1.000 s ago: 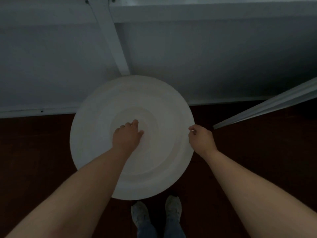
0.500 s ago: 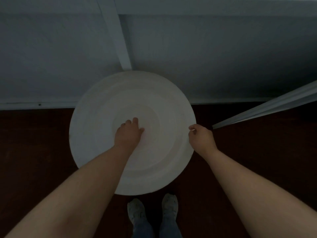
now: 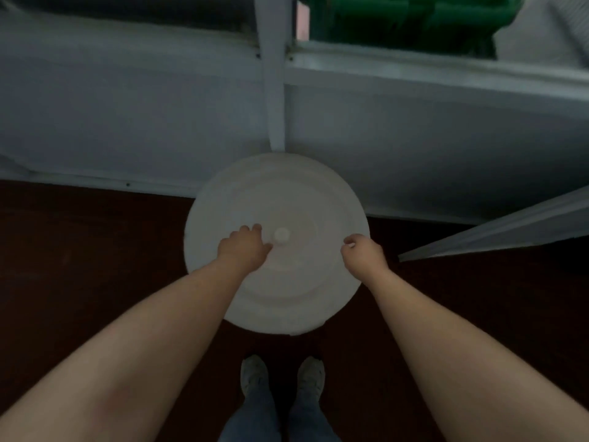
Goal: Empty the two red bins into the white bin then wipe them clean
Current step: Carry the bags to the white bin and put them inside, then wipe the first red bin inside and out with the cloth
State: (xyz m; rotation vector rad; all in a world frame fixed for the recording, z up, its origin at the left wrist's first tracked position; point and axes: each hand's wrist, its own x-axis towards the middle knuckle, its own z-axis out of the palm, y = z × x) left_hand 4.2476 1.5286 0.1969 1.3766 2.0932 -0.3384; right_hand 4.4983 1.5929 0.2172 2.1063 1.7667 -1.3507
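White bin [image 3: 280,327] is standing on the dark floor [image 3: 95,250] directly beneath both hands, just beyond the person's shoes [image 3: 253,374], and its round lid [image 3: 296,193] is covering it completely, so nothing can be tipped in yet. Opening it is probably the step in hand.

Reaching over the lid's middle, the left hand [image 3: 243,248] is resting knuckles-up with its fingers curled. The small knob [image 3: 282,235] is showing just to its right, at the thumb tip. Whether the thumb is pinching that knob or only lying beside it I cannot tell. The right hand [image 3: 363,252] is hooking its curled fingers round the lid's right rim, seemingly so that the edge can be pried up while the other hand is working the centre.

Beyond the hands, a pale shelf post [image 3: 274,90] is rising right behind the bin, and a green crate [image 3: 408,17] is sitting farther off, beyond the right hand. No red bins are showing.
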